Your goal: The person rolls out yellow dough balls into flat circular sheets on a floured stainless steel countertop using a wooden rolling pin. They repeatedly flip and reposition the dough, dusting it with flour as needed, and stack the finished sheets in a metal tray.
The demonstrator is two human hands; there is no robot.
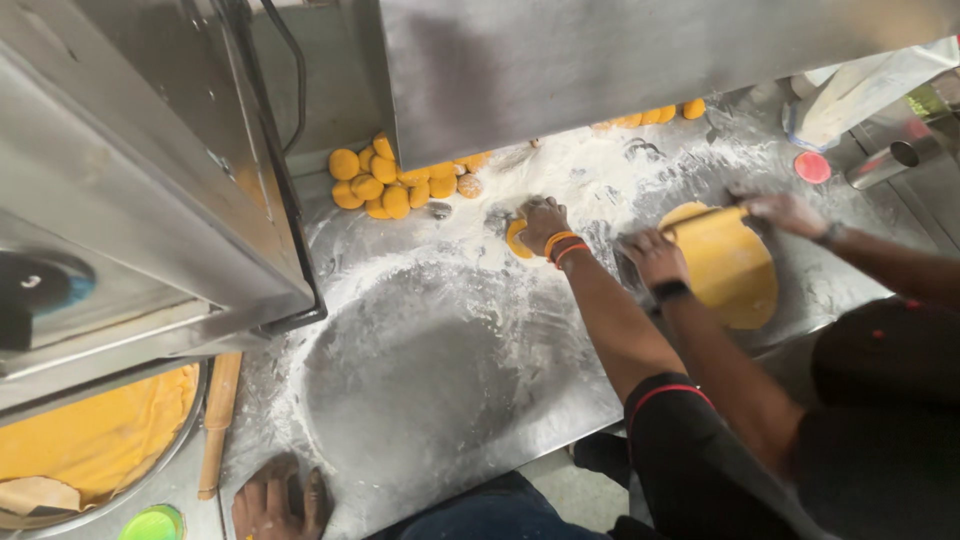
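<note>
Pressing an orange dough disc (517, 240) into flour mid-bench (430, 380) w/ right hand (543, 224), grip curled over it to flatten it, left hand (275, 503) spread flat at the edge, prob. for support.

Commercial kitchen: floured steel counter (440, 370), dough balls (385, 180).

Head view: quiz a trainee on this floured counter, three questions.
1. True or false: the left hand rests on the steel counter, holding nothing.
2. What does the right hand touch? A) an orange dough disc B) a knife C) a cup
3. Fill in: a co-worker's hands flatten the dough sheet with a ____.
Key: 1 true; 2 A; 3 rolling pin.
</note>
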